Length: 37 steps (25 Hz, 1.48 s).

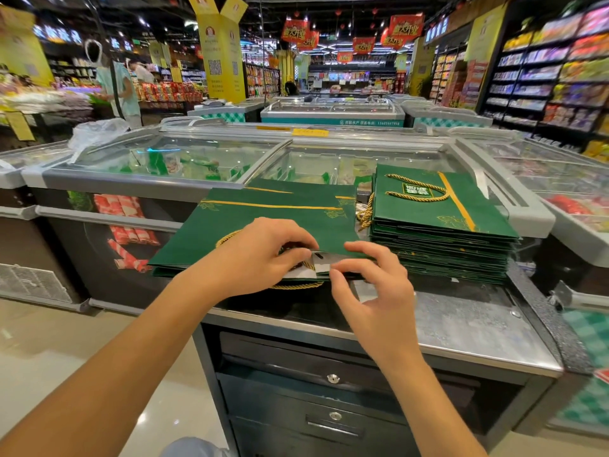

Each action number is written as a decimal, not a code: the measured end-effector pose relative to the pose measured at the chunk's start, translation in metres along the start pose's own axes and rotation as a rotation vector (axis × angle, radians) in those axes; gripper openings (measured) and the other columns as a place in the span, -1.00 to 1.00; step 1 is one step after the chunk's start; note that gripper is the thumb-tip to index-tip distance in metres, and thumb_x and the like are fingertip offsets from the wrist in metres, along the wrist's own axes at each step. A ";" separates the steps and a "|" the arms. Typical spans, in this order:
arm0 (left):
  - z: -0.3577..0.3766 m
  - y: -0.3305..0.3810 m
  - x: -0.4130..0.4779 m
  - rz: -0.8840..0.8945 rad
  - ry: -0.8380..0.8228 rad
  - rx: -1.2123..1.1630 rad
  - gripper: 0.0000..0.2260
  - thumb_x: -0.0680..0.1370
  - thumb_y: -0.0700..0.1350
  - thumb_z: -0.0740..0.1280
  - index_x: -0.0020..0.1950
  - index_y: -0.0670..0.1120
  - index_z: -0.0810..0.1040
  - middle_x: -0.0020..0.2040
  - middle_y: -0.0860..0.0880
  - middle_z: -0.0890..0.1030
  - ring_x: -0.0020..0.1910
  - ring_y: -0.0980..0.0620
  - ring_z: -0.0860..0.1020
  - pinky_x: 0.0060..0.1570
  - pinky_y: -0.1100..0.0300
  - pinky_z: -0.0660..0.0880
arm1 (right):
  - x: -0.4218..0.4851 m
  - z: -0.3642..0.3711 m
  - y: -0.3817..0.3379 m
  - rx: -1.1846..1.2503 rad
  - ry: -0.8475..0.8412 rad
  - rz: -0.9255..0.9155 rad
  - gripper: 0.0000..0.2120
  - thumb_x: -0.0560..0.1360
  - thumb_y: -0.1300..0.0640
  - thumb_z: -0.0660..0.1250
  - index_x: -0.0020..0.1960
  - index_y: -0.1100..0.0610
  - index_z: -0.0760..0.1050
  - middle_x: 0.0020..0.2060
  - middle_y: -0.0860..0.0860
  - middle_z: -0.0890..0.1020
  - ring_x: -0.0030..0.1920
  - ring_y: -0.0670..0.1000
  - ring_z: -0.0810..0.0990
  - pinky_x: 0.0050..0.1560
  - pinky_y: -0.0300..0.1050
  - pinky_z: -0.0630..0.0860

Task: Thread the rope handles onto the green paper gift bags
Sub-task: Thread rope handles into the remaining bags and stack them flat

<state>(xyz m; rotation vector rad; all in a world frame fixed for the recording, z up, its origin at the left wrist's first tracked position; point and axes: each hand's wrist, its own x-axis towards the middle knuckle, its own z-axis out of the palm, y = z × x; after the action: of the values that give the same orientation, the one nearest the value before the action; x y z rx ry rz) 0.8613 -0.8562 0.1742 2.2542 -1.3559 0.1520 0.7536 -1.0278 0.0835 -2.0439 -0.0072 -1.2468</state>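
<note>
A flat green paper gift bag [263,222] with gold stripes lies on a metal counter [461,328], on top of a few more flat bags. My left hand [260,258] holds the bag's near edge, fingers curled where a gold rope handle [296,285] enters the white inner flap [321,263]. One rope loop curves out left of that hand, another hangs below the bag's edge. My right hand [372,285] pinches the flap's edge between thumb and forefinger. A tall stack of green bags with rope handles fitted [438,225] stands to the right.
Loose gold ropes [364,214] lie between the flat bags and the stack. Glass-topped freezer chests [204,159] stand behind the counter. Drawers with locks [333,379] are below the counter edge. A person [120,90] stands at the far left among the store shelves.
</note>
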 end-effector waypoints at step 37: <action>-0.048 -0.054 -0.009 -0.220 -0.014 0.039 -0.70 0.58 0.00 0.41 0.32 0.11 0.60 0.26 0.19 0.59 0.24 0.25 0.49 0.34 0.13 0.40 | 0.025 -0.006 0.012 0.071 -0.435 0.393 -0.65 0.58 -0.09 0.36 0.36 -0.20 0.51 0.54 -0.28 0.26 0.51 -0.22 0.21 0.37 -0.16 0.17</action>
<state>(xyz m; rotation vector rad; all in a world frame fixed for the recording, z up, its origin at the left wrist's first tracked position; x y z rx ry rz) 0.9108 -0.8056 0.1934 2.4226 -1.1103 0.0873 0.7663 -1.0486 0.0975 -2.0876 0.1370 -0.5457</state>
